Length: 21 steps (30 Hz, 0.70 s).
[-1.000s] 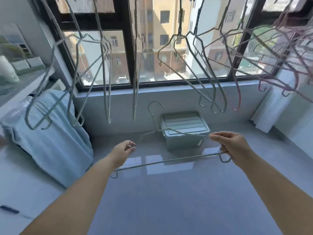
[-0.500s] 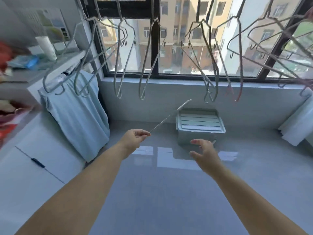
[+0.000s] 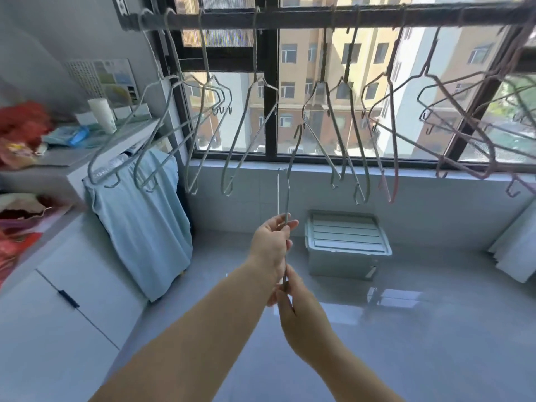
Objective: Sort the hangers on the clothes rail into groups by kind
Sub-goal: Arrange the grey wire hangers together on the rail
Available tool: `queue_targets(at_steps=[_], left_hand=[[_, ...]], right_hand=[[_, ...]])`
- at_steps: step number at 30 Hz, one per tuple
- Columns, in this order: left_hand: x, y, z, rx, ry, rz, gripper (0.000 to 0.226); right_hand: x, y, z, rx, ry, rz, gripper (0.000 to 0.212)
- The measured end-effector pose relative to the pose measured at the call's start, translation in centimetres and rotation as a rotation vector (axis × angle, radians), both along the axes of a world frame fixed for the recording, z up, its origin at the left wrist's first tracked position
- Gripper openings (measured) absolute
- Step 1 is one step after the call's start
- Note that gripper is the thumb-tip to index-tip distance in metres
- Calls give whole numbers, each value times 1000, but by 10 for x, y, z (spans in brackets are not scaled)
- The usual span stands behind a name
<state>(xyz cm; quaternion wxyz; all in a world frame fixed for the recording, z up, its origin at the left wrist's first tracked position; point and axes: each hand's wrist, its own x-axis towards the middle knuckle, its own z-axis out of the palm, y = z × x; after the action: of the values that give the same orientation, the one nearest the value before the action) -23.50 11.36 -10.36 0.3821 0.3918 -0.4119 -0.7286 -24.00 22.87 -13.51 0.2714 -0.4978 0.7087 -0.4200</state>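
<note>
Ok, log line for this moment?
left hand: grips held hanger, upright, off rail | right hand: holds its lower end | rail: grey hangers left, pink hangers right

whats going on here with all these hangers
A person is sorting hangers on the rail by the window. They hold one grey hanger upright and edge-on, off the rail, with its hook well below it. The left hand grips it higher up and the right hand pinches its lower end. On the rail, grey hangers hang towards the left and pink hangers towards the right.
</note>
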Motion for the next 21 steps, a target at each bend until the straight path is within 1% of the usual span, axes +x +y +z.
queue_targets(at_steps=[3,5,7,9,14,17,19,21], left_hand=[[3,-1,21,-38,46,-4,28],[7,-4,37,-130,33,-24,30],[12,-4,55,-266,-23,-54,29],[14,-3,73,-390,-69,-49,24],[12,-1,107,-564,-118,-44,19],[11,-2,119,-663,-148,-65,24],[9,-6,127,-720,-156,-72,33],[8,-8,137,-765,-171,-74,37]], right_hand=[[-8,-4,12,-63,22,-7,25],[-12,-7,25,-121,48,-8,22],[-15,-10,38,-187,81,-13,26],[-18,-12,49,-249,106,-30,28],[-23,-14,73,-362,170,-78,28],[-25,-16,88,-392,210,-104,34],[-26,-20,95,-409,202,-112,28],[-27,-24,103,-434,186,-119,35]])
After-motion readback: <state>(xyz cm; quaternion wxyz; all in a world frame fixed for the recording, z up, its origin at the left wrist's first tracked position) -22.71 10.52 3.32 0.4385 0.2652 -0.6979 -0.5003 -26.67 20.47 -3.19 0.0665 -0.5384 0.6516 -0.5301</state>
